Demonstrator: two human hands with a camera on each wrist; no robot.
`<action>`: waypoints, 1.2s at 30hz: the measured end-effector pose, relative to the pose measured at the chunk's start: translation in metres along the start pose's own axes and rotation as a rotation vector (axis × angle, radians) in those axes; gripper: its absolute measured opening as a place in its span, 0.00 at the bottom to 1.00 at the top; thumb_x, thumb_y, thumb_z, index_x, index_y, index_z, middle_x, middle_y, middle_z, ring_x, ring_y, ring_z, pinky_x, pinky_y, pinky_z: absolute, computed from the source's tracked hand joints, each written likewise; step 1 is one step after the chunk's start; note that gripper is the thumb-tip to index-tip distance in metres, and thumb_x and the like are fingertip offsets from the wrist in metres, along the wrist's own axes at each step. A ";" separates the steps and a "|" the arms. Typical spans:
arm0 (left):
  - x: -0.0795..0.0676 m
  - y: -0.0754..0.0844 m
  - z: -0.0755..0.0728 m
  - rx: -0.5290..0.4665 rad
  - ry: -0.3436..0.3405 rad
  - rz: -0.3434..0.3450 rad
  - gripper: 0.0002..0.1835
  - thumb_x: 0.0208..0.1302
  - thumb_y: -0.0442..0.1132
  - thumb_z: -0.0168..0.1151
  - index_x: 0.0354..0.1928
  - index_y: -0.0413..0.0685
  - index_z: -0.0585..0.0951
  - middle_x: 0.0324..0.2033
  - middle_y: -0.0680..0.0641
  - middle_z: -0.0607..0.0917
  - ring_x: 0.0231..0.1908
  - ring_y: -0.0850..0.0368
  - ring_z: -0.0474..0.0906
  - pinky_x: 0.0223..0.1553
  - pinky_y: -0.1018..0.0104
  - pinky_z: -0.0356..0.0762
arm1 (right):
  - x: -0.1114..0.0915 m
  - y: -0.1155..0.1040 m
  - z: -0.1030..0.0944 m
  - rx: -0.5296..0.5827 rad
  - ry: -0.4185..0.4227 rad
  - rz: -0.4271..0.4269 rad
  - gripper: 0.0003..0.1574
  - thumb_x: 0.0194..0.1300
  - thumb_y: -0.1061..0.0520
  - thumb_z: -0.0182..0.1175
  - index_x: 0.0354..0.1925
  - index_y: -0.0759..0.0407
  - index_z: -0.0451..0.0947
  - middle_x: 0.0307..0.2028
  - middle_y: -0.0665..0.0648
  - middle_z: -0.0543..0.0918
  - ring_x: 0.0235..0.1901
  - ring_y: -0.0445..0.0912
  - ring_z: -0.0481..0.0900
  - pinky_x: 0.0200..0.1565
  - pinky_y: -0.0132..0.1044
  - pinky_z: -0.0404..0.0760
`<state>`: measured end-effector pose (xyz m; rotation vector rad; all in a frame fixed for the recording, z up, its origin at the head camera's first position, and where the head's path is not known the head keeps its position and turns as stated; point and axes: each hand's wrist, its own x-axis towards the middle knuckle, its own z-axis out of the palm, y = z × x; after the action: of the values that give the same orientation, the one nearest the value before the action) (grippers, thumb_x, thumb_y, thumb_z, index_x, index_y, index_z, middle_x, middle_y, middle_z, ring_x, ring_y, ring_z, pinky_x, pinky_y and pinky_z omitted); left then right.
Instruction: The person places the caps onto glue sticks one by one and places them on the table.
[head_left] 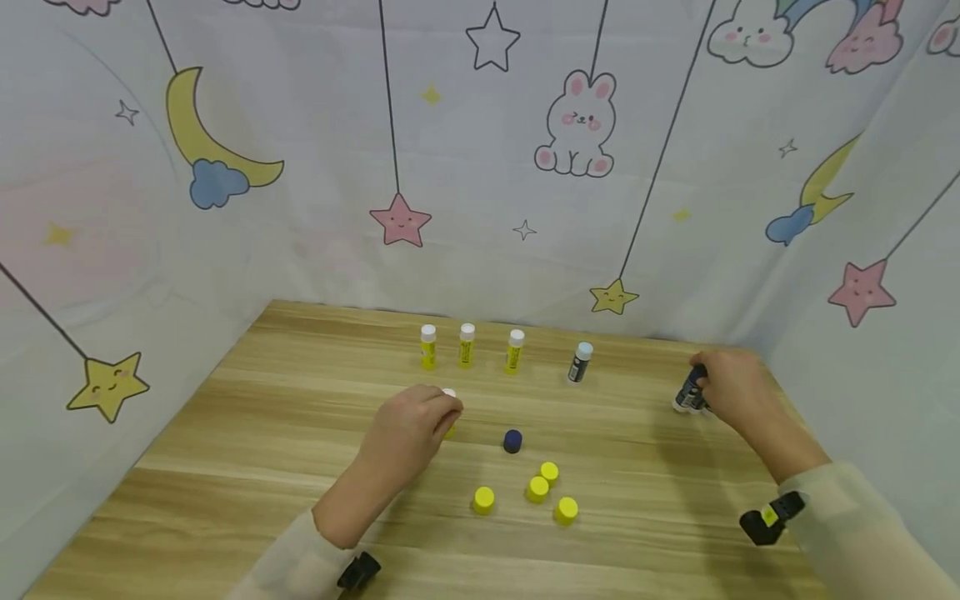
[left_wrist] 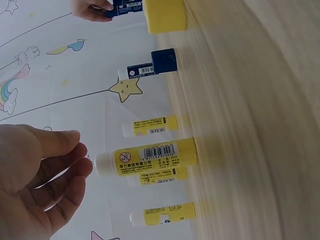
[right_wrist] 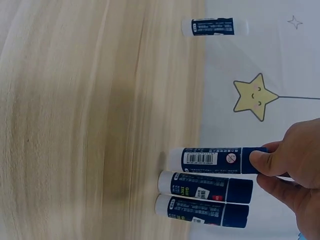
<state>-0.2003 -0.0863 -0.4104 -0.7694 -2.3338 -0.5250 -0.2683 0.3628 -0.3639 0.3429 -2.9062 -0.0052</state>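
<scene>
My left hand (head_left: 408, 429) is beside a yellow glue stick (left_wrist: 155, 157) that stands upright with its white top bare. In the left wrist view the loosely bent fingers are just off that top and hold nothing. At the table's right side my right hand (head_left: 731, 387) pinches the dark blue cap of a blue glue stick (right_wrist: 210, 160). Two more capped blue glue sticks stand close beside it, one of them a blue glue stick (right_wrist: 212, 187) right alongside. Fingers partly cover this group in the head view.
Along the back stand three uncapped yellow glue sticks, among them a yellow glue stick (head_left: 467, 348), and an uncapped blue glue stick (head_left: 579, 364). A dark blue cap (head_left: 513, 441) and several yellow caps (head_left: 537, 489) lie mid-table. A printed curtain (head_left: 480, 167) hangs behind the table (head_left: 247, 467).
</scene>
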 end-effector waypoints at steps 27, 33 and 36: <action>0.002 0.001 0.003 0.073 0.008 0.069 0.08 0.56 0.37 0.78 0.36 0.47 0.88 0.32 0.52 0.89 0.36 0.56 0.84 0.40 0.64 0.84 | 0.005 0.004 0.010 -0.067 -0.052 -0.021 0.21 0.56 0.74 0.58 0.50 0.76 0.81 0.39 0.73 0.86 0.42 0.70 0.81 0.52 0.65 0.76; 0.001 -0.001 0.001 0.103 0.021 0.041 0.13 0.55 0.42 0.80 0.39 0.47 0.87 0.36 0.51 0.89 0.39 0.54 0.84 0.43 0.62 0.84 | 0.005 0.002 0.010 -0.053 -0.041 -0.002 0.23 0.57 0.74 0.56 0.52 0.77 0.80 0.42 0.75 0.85 0.45 0.71 0.80 0.54 0.66 0.75; 0.001 0.000 -0.001 0.112 0.020 0.046 0.13 0.55 0.43 0.79 0.39 0.47 0.87 0.38 0.50 0.89 0.40 0.53 0.84 0.44 0.63 0.84 | 0.004 0.001 0.009 -0.045 -0.036 0.005 0.23 0.57 0.74 0.56 0.52 0.78 0.80 0.43 0.76 0.84 0.47 0.72 0.79 0.56 0.66 0.74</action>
<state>-0.2006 -0.0868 -0.4091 -0.7598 -2.2998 -0.3763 -0.2740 0.3623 -0.3714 0.3314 -2.9373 -0.0762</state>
